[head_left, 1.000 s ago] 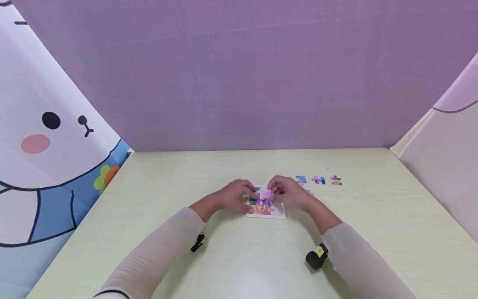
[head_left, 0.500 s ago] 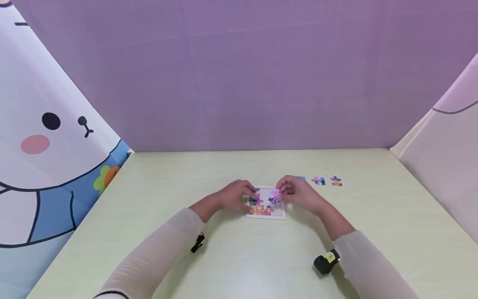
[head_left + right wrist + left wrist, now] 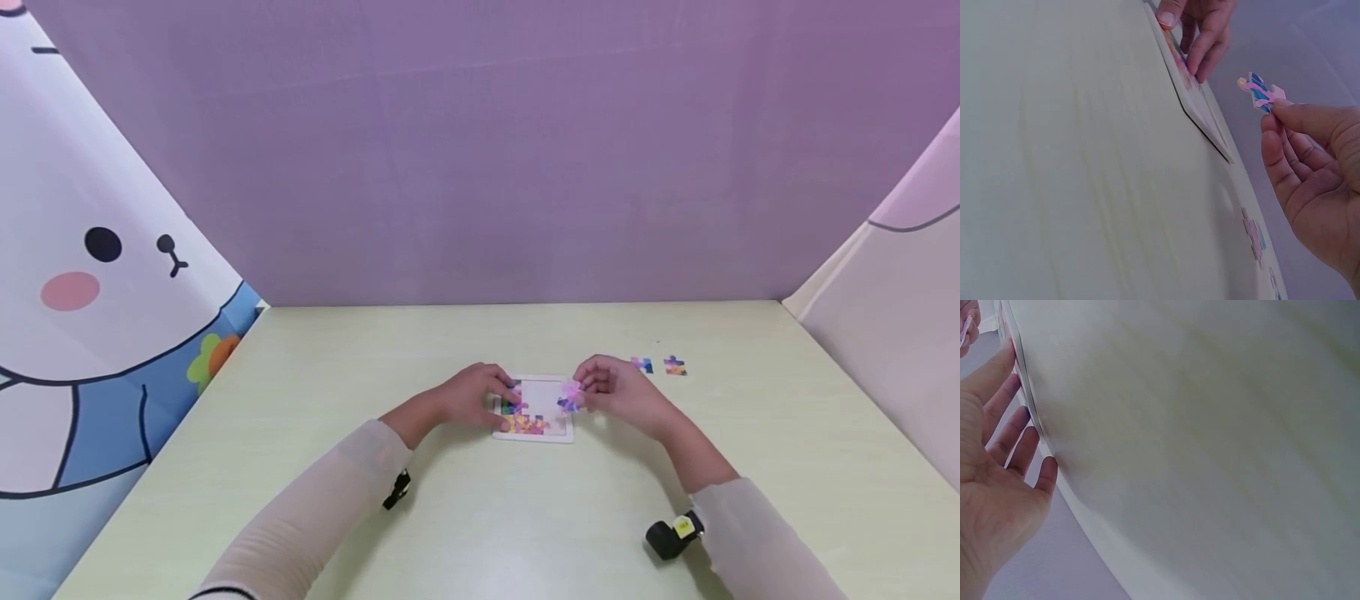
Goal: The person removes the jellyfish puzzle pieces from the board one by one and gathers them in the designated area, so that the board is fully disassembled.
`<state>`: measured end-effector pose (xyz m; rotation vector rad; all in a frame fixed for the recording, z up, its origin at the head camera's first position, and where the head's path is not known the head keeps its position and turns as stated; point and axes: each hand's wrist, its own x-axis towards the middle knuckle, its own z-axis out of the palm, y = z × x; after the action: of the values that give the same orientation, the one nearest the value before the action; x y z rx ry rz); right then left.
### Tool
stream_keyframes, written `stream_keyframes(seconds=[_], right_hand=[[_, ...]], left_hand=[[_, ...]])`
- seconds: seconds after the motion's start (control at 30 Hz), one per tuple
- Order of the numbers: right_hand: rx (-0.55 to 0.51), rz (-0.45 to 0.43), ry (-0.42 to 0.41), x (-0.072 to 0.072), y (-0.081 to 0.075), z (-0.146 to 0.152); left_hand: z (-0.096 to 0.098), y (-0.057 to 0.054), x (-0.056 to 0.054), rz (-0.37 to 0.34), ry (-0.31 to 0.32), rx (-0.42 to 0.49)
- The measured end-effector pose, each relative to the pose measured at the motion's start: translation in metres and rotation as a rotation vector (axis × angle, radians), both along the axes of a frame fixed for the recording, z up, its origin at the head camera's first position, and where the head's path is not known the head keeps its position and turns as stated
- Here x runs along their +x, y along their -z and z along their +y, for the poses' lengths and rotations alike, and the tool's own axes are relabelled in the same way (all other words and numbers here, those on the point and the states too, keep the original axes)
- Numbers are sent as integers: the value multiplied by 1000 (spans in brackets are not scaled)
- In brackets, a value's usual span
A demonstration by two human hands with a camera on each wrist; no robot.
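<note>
The pale desk (image 3: 480, 517) runs back to a purple backdrop (image 3: 480, 167), cloth I'd say, at its far edge. A printed panel (image 3: 37, 350) with a white cartoon animal (image 3: 135, 300) flanks the left edge, a pink-and-white panel (image 3: 892, 317) the right; soft light (image 3: 491, 575) shines near the front.

Head view: table (image 3: 480, 517) fills the lower middle of the frame; back panel (image 3: 480, 150) behind it, across the top. Puzzle tray (image 3: 536, 439) on table, slightly right of and below frame centre. Left hand (image 3: 471, 394) at tray's left edge; joined pieces (image 3: 525, 424) inside, along left and near sides. Right hand (image 3: 618, 392) right of tray, held piece (image 3: 570, 397) raised near tray's right edge. Loose pieces (image 3: 675, 366) on table, farther right and back.
</note>
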<state>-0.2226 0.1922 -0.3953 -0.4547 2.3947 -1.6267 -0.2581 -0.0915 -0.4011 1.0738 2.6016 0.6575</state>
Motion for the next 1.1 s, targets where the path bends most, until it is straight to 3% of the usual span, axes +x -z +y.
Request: stream_keyframes(seconds=[0.5,1.1], right_hand=[[-19,30,69,8,-4,29],[-25,42,94,12,-9,63]], left_hand=[[0,2,0,-7,-8,-5],[1,1,0,-12,-16,-28]])
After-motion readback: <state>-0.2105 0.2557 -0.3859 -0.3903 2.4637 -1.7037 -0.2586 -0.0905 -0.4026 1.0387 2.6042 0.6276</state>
